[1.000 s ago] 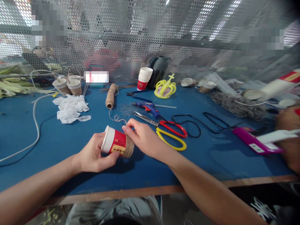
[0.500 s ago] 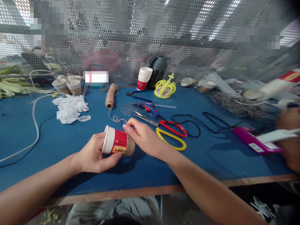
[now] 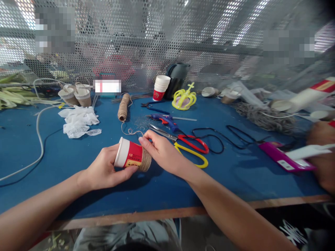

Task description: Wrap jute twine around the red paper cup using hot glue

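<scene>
A red and white paper cup (image 3: 134,154) lies tilted on its side above the table, its rim toward the left. Brown twine (image 3: 146,160) is wound in rows around its base end. My left hand (image 3: 108,169) is closed around the cup, thumb along the underside and the other fingers hidden behind or inside the rim. At the cup's wound end, my right hand (image 3: 159,150) pinches the twine between thumb and forefinger. From there the loose strand (image 3: 130,131) curls back to the twine spool (image 3: 124,107) lying on the table.
Scissors (image 3: 192,143) and a blue glue gun (image 3: 166,121) lie just beyond my right hand. Stacked cups (image 3: 161,88), a kettle (image 3: 178,78) and a yellow crown-shaped piece (image 3: 184,97) stand behind. White gloves (image 3: 78,120) lie left. A co-worker's arm (image 3: 323,153) is at far right.
The cup and my left hand have risen slightly and tilted a little. My right hand has shifted slightly right, still pinching the twine, and the strand's loop has pulled flatter.
</scene>
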A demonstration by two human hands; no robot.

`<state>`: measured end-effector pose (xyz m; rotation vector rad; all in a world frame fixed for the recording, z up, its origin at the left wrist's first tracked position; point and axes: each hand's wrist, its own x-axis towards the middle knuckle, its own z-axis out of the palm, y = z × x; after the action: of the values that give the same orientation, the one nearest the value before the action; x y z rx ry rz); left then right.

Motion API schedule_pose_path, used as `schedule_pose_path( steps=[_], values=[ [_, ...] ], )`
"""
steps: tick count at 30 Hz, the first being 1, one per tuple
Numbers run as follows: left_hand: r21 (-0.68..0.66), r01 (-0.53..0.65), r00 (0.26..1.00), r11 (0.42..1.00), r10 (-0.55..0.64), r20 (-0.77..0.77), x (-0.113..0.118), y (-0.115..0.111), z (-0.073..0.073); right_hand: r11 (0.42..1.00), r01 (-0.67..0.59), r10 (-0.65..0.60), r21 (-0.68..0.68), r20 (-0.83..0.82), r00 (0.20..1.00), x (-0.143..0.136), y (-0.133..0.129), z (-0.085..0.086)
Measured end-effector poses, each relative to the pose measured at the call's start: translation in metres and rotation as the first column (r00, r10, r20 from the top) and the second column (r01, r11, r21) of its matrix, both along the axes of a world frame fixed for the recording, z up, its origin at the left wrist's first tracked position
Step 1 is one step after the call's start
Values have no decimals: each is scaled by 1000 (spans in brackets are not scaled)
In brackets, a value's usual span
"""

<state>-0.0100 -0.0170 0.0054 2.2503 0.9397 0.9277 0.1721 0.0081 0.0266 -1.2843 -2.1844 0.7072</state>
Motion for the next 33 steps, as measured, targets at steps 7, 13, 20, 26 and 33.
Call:
schedule_pose_path(
  steps=[7,13,20,26,33],
  values=[
    [-647,36,945,762,185,270,2,5,4,976,61,-85,210,103,991,-4,-6,-2],
    [-858,201,881,473,295,369,5,9,2,945,-12,-83,327,274,958,-13,-14,-9],
    [-792,163,895,588,251,370,8,7,-1,958,-53,9,282,153,988,-8,-9,-7],
    [-785,160,909,599,221,354,9,7,-1,974,-88,99,209,-43,994,-5,-6,-2],
    [-757,139,922,639,197,335,9,5,-1,976,-73,80,204,-27,996,-5,-5,-5]
  ],
)
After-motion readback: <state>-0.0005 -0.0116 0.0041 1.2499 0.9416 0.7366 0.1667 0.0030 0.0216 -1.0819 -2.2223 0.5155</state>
